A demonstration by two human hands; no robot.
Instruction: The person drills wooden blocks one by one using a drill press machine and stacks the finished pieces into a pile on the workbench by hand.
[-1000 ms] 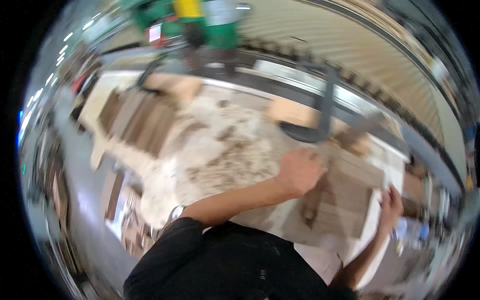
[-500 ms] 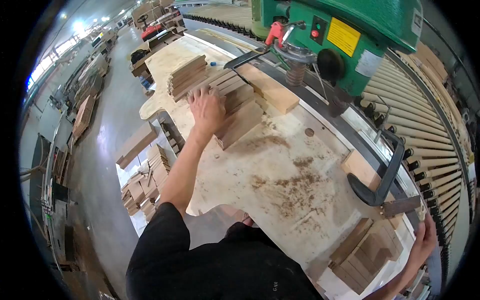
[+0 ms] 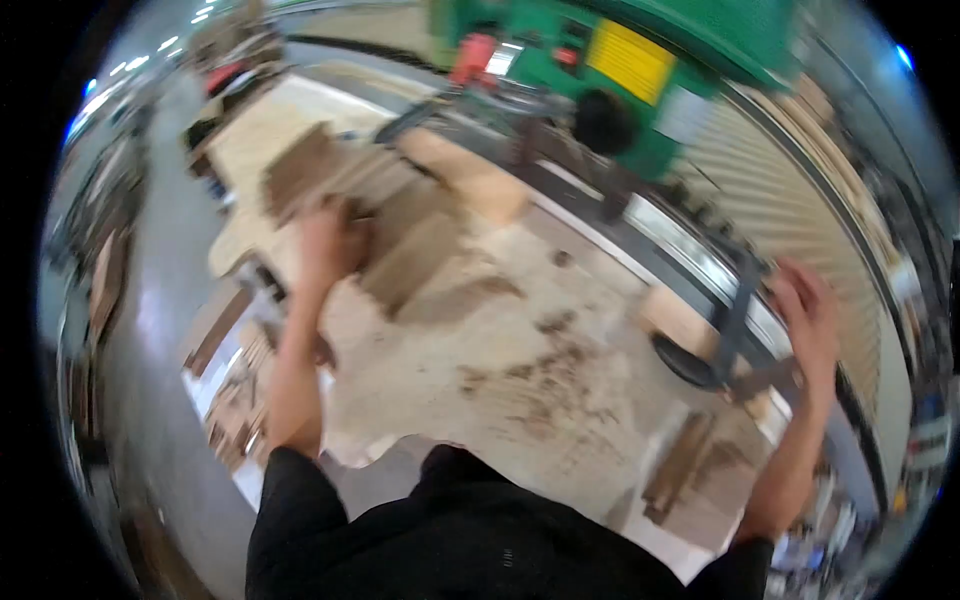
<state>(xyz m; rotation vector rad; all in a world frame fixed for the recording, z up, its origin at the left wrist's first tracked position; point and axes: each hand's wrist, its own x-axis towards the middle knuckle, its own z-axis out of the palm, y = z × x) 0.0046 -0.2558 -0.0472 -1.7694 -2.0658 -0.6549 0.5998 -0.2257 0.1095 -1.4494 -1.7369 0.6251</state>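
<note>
My left hand (image 3: 333, 240) is at the near edge of a stack of brown wooden blocks (image 3: 410, 265). Its blurred fingers look curled round the end of one wooden block. Raised at the right is my right hand (image 3: 808, 310), beside the black C-clamp (image 3: 738, 320). Its fingers are loosely bent and apart, and I see nothing in them. A short dark wood piece (image 3: 765, 380) lies by the clamp's lower end, close under my right wrist. Another group of wooden blocks (image 3: 700, 465) rests at the near right corner of the worktop (image 3: 430, 370).
Over the worktop's far side stands a green drill press (image 3: 690, 40). A pale wood fence piece (image 3: 465, 175) lies along the back. Sawdust (image 3: 540, 390) covers the middle. Behind is a roller conveyor (image 3: 790, 210). Loose wood pieces (image 3: 235, 400) lie on a lower surface at left.
My right hand has risen from beside the dark wood piece to above the clamp. My left hand has shifted from the blocks' top to their near edge. The view has turned and blurred.
</note>
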